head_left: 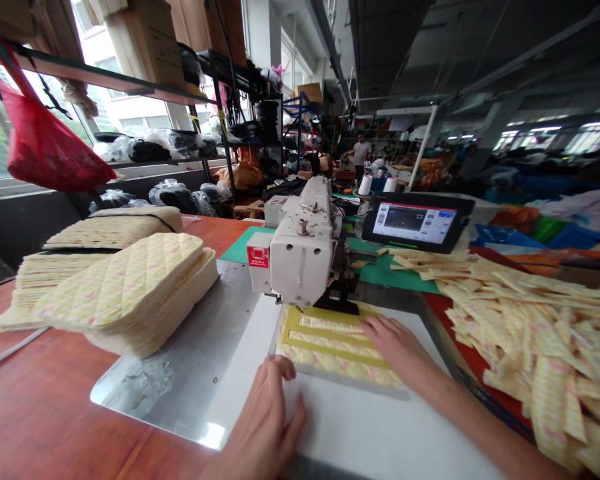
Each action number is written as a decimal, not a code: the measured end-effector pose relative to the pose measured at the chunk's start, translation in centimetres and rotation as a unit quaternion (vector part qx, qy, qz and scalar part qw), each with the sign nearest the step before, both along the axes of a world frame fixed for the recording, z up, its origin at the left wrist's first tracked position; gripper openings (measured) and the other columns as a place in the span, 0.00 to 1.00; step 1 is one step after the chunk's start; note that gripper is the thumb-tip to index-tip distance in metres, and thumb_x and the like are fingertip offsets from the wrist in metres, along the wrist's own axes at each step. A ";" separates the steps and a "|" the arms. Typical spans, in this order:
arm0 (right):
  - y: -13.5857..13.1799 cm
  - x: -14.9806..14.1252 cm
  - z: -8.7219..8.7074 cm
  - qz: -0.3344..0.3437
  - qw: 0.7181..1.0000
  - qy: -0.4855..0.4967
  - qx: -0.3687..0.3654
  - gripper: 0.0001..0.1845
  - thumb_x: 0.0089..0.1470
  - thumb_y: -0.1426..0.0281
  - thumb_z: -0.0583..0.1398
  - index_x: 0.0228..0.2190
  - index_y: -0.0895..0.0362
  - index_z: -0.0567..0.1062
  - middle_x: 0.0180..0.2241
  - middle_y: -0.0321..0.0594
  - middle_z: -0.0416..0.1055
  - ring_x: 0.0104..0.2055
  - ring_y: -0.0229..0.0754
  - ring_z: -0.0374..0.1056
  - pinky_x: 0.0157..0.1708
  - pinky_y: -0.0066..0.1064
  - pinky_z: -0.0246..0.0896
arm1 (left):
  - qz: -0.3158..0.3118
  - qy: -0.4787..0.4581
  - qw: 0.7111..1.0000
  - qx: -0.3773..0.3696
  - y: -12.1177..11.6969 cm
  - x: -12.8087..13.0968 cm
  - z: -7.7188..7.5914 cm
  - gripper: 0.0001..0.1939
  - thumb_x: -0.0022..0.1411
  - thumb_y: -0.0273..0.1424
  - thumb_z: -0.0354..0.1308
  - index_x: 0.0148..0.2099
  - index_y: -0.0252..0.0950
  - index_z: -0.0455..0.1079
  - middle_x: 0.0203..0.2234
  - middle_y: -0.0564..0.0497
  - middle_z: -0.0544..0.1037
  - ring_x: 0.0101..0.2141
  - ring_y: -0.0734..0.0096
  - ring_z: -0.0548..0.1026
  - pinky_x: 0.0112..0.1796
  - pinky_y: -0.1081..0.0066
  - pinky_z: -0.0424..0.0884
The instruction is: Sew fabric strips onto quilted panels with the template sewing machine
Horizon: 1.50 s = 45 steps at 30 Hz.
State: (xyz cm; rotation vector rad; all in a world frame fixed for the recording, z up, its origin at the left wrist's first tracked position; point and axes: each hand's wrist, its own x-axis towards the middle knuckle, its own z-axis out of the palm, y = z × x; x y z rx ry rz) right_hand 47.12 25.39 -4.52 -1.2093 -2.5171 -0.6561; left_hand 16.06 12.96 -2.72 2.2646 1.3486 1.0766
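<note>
A quilted yellow-patterned fabric piece [330,360] lies on a white board [330,427] under the head of a sewing machine [303,267]. Over the fabric sits an olive-yellow slotted template [325,342], its far edge hidden beneath the machine head. My right hand [393,343] rests on the right side of the template and fabric, fingers stretched out. My left hand [270,407] is just off the fabric's near left corner, over the white board. Its fingers are bent and its thumb stands apart, somewhat blurred, with nothing visible between them.
Stacks of quilted pieces [130,287] stand at left on the red table [55,393]. Fabric strips [530,333] are heaped at right. A control screen [415,223] stands behind the machine, near thread cones [366,185]. A red bag [50,147] hangs from a shelf; a person [361,152] stands far back.
</note>
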 end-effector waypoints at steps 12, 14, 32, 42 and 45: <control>-4.4 -3.9 2.3 0.021 0.998 0.049 -0.044 0.26 0.51 0.93 0.51 0.43 0.58 0.73 0.33 0.39 0.76 0.28 0.42 0.76 0.26 0.31 0.70 | -0.043 -0.225 0.961 -0.156 2.4 5.3 0.2 0.16 0.69 0.35 0.56 0.57 0.39 0.68 0.43 0.45 0.75 0.44 0.62 0.76 0.50 0.58 0.74; -4.3 -6.0 2.2 0.036 0.994 0.093 -0.049 0.20 0.56 0.90 0.53 0.39 0.57 0.73 0.31 0.38 0.75 0.28 0.44 0.76 0.26 0.31 0.70 | -0.025 -0.334 0.923 -0.188 4.1 5.9 -0.7 0.17 0.66 0.41 0.60 0.51 0.35 0.70 0.39 0.44 0.78 0.41 0.61 0.78 0.46 0.61 0.76; -5.3 -10.9 2.2 0.190 0.832 0.478 -0.206 0.17 0.66 0.77 0.56 0.47 0.48 0.80 0.44 0.41 0.77 0.48 0.42 0.75 0.49 0.32 0.72 | 0.045 -0.451 0.876 -0.163 4.9 4.0 -0.8 0.15 0.58 0.40 0.70 0.39 0.34 0.76 0.35 0.46 0.82 0.39 0.64 0.81 0.44 0.68 0.77; -3.1 -11.4 2.2 0.173 0.797 0.503 -0.288 0.13 0.59 0.75 0.66 0.46 0.51 0.80 0.41 0.37 0.80 0.39 0.40 0.76 0.42 0.29 0.70 | 0.052 -0.135 0.985 0.093 5.1 1.5 1.1 0.06 0.70 0.29 0.59 0.44 0.39 0.77 0.44 0.45 0.73 0.45 0.64 0.74 0.46 0.65 0.72; -2.7 -11.7 2.1 0.181 0.812 0.477 -0.282 0.09 0.61 0.76 0.64 0.42 0.52 0.80 0.39 0.37 0.80 0.40 0.42 0.76 0.42 0.30 0.68 | 0.026 -0.066 0.991 0.112 5.6 0.8 1.7 0.08 0.71 0.27 0.56 0.46 0.41 0.76 0.49 0.45 0.73 0.51 0.62 0.73 0.51 0.63 0.70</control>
